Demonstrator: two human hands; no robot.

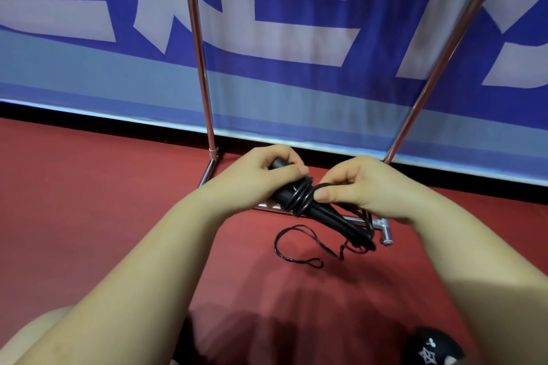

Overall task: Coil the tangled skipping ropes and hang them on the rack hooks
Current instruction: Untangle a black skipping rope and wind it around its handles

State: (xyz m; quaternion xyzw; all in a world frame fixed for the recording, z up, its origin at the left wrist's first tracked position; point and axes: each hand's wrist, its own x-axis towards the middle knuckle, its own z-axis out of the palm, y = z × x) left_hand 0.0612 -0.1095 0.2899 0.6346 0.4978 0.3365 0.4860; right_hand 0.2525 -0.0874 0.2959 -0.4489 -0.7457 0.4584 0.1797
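A black skipping rope is bundled between my hands, its cord wound in several turns around the black handles. My left hand grips the upper end of the handles. My right hand pinches a loop of the cord at the windings. The lower ends of the handles point down to the right. A thin black cord with a small loop trails from them over the red floor. The metal rack stands right behind my hands; its hooks are out of view.
The rack's two chrome uprights rise left and right, and its base bar with an end fitting lies on the red floor under my hands. A blue and white banner stands behind. A black shoe is at the bottom right.
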